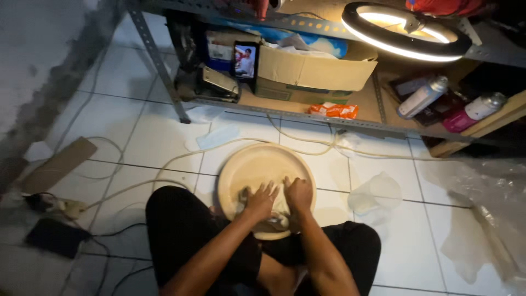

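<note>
A round cream basin (257,159) sits on the white tiled floor between my knees. Both hands are down inside its near half. My left hand (260,201) lies with fingers spread, pressing on a wet pale cloth (241,204) that bunches under the palm. My right hand (299,193) is curled into a fist beside it, gripping the same cloth, whose folds show below the wrists (276,221). My black trousers frame the basin on both sides.
A metal rack (164,71) stands ahead with a cardboard box (312,71), a phone (246,60), spray cans (422,97) and an orange packet (334,111). A lit ring lamp (405,30) hangs above. A clear plastic jug (375,194) stands right; cables and a power strip (60,207) lie left.
</note>
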